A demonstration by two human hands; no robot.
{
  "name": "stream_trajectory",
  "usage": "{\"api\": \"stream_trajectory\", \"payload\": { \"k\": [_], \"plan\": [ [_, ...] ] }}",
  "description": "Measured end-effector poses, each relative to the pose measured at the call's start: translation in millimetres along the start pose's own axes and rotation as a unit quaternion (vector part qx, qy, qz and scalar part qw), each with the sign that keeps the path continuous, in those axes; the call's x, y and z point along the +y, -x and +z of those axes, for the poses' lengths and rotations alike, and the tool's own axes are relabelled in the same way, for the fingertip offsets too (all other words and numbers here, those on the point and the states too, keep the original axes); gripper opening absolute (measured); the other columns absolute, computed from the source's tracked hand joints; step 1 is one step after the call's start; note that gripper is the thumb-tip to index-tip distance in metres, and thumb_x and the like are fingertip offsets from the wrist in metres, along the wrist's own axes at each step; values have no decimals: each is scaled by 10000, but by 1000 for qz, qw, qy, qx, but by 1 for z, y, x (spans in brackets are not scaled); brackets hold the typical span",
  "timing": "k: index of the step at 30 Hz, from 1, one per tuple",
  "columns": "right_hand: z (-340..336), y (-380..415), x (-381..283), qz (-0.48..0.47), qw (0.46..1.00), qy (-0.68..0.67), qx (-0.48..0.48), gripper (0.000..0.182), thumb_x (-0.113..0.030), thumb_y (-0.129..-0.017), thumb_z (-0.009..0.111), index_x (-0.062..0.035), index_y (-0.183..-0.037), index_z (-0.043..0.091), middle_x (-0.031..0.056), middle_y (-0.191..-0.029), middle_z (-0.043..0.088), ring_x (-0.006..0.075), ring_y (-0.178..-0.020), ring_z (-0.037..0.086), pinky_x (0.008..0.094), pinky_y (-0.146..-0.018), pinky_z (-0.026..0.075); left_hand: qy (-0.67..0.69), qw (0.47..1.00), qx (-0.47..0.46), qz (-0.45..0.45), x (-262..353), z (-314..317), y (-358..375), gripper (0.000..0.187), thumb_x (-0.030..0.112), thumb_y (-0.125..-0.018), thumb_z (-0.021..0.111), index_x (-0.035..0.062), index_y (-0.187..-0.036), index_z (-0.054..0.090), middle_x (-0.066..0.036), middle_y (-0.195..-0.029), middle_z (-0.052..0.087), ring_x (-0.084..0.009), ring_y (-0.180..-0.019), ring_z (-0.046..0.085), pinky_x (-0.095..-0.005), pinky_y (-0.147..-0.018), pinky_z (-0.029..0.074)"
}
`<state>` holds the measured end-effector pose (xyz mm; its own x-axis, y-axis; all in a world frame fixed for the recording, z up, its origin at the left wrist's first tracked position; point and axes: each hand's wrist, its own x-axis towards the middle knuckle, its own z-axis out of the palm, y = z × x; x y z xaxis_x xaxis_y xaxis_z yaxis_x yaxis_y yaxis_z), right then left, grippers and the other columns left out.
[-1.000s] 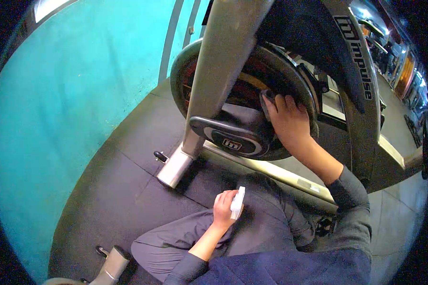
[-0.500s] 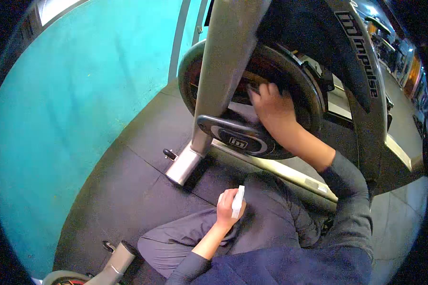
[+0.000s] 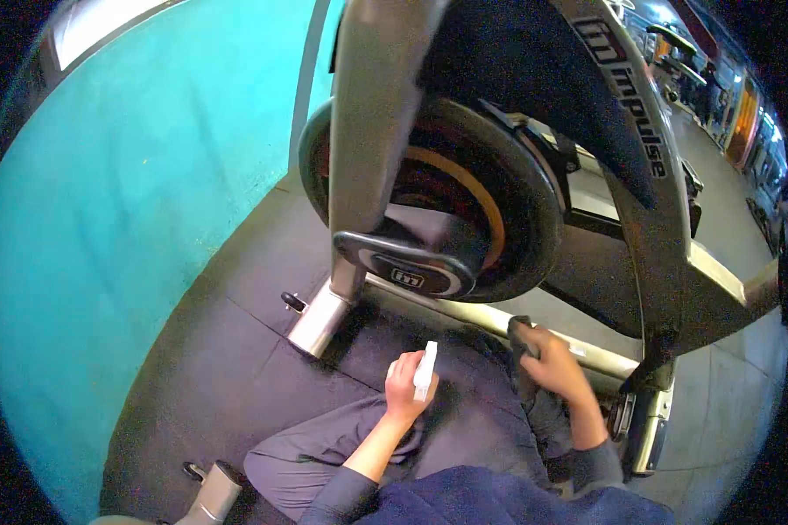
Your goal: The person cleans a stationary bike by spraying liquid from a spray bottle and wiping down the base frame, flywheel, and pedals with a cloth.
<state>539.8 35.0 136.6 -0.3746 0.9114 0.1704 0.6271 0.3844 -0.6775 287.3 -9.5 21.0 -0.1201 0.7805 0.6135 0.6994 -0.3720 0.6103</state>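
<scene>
My left hand (image 3: 404, 385) is closed around a white spray bottle (image 3: 425, 371), of which only the narrow white head shows above my fingers, over my lap. My right hand (image 3: 553, 363) grips a dark cloth (image 3: 523, 337), bunched at my fingertips, beside the pale lower frame bar (image 3: 477, 317) of an exercise bike. Beyond both hands stands the bike's round dark flywheel (image 3: 521, 210), with an orange-brown ring on its face. A black and silver guard (image 3: 407, 276) covers its lower part.
A thick grey upright post (image 3: 372, 131) crosses the flywheel. The front foot (image 3: 320, 324) carries a small wheel. A turquoise wall (image 3: 149, 219) rises at left. Part of another machine (image 3: 214, 494) is at lower left. Dark mats (image 3: 236, 350) cover the floor.
My right hand has come away from the flywheel, down and toward me, with the dark cloth in it. My left hand keeps its hold on the spray bottle. The view has shifted slightly.
</scene>
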Motion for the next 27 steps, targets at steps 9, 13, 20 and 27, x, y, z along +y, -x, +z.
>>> {"api": "stream_trajectory", "payload": {
  "k": [9, 13, 20, 27],
  "plan": [
    [38, -8, 4, 26, 993, -111, 26, 738, -105, -707, 578, -8, -1405, 360, 257, -1200, 499, 414, -1133, 496, 390, -1018, 377, -16, 1000, -9, 12, 5, 1, 8, 336, 73, -674, 656, 19, -993, 568, -126, -920, 614, -320, -825, 599, -387, -735, 466],
    [40, -19, 3, -29, 985, -122, 116, 720, -61, -729, 579, -11, -1411, 356, 260, -1269, 487, 406, -1183, 478, 391, -1050, 343, -40, 997, 18, 67, 14, 1, 11, 234, 77, -725, 634, 27, -951, 600, -141, -895, 631, -326, -796, 617, -405, -714, 495],
    [28, -32, 16, 38, 919, -156, 360, 695, -120, -846, 595, -46, -1458, 274, 254, -1427, 361, 417, -1340, 308, 417, -1111, 232, -55, 996, 31, 68, 16, 3, 17, 244, 73, -707, 645, 25, -943, 605, -135, -856, 632, -329, -767, 617, -411, -708, 495],
    [111, -53, 64, 234, 849, -406, 243, 606, -305, -910, 594, -35, -1404, 370, 127, -1376, 458, 245, -1247, 433, 326, -1049, 314, -40, 999, 15, 26, 6, 7, 10, 342, 78, -664, 669, 25, -995, 600, -117, -870, 648, -304, -799, 627, -393, -769, 479]
  ]
}}
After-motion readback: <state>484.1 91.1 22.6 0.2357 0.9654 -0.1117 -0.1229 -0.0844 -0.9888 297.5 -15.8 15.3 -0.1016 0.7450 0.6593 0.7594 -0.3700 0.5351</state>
